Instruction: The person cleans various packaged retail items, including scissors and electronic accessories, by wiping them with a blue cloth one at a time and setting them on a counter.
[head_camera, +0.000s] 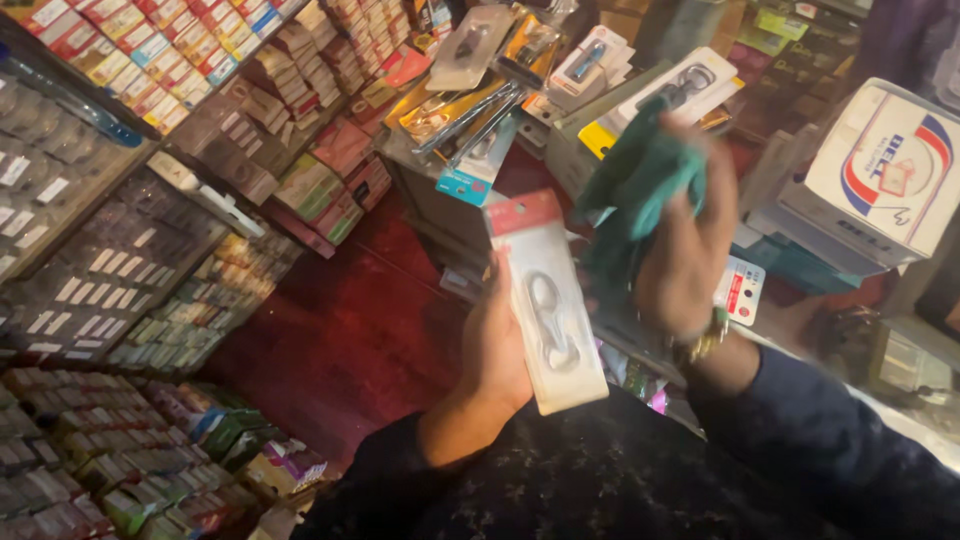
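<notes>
My left hand (492, 345) grips a flat white blister pack (546, 300) with a red top strip and a small metal tool sealed inside, held upright at the middle of the view. Just to its right, my right hand (685, 240) is closed on a crumpled teal cloth (640, 185), raised a little higher than the pack. The cloth hangs beside the pack's upper right edge; I cannot tell whether they touch. A gold bracelet sits on my right wrist, and both forearms wear dark sleeves.
Shelves of small coloured boxes (150, 50) fill the left side and the lower left corner. Several similar blister packs (470, 100) lie on a stand behind my hands. A white carton (890, 170) stands at the right. Dark red floor (340, 340) shows between them.
</notes>
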